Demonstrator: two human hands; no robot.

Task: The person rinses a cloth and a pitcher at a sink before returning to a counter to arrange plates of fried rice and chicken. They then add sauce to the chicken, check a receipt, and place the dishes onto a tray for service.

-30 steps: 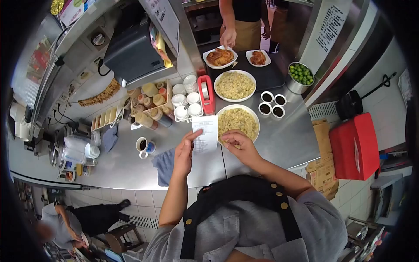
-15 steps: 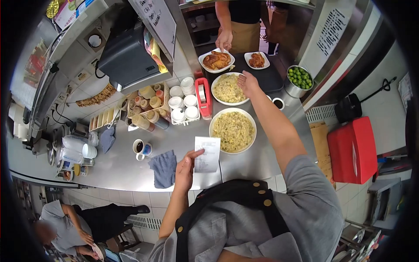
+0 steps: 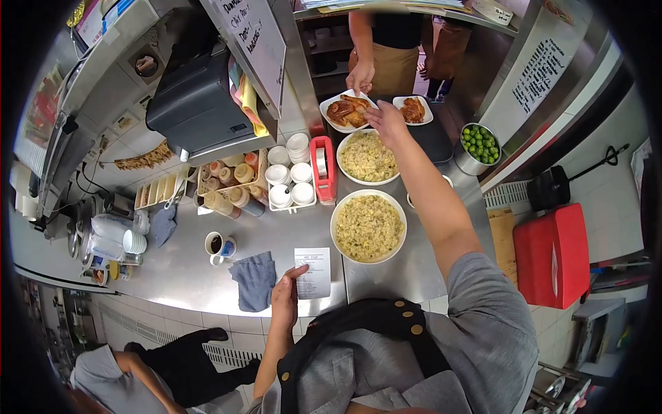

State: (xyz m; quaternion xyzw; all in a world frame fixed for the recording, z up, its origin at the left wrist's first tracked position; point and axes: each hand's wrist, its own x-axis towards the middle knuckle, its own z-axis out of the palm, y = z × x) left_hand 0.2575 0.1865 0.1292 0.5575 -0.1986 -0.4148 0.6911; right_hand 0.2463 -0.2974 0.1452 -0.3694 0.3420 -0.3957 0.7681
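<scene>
My left hand (image 3: pixel 284 298) holds a printed paper receipt (image 3: pixel 314 276) at its left edge, with a finger stretched across it. Over the far side of the counter reaches my right hand (image 3: pixel 387 124), fingers extended and open, at the near right edge of a white plate of roasted chicken pieces (image 3: pixel 346 110). A co-worker's hand (image 3: pixel 360 74) is at that plate's far edge. Two bowls of fried rice, the farther bowl (image 3: pixel 369 157) and the nearer bowl (image 3: pixel 369 228), stand on the counter. Beyond my right wrist sits a smaller plate of chicken (image 3: pixel 413 110).
A metal pot of green limes (image 3: pixel 479 146) stands at the right. Left of the bowls are a red tape dispenser (image 3: pixel 323 169), white cups (image 3: pixel 289 172), sauce bottles (image 3: pixel 231 176), a mug (image 3: pixel 219 247) and a grey cloth (image 3: pixel 253 281). Another person (image 3: pixel 131 379) is at lower left.
My right hand has moved forward from above the far rice bowl to the chicken plate's edge. The receipt has shifted left and toward me. The person at lower left has changed posture.
</scene>
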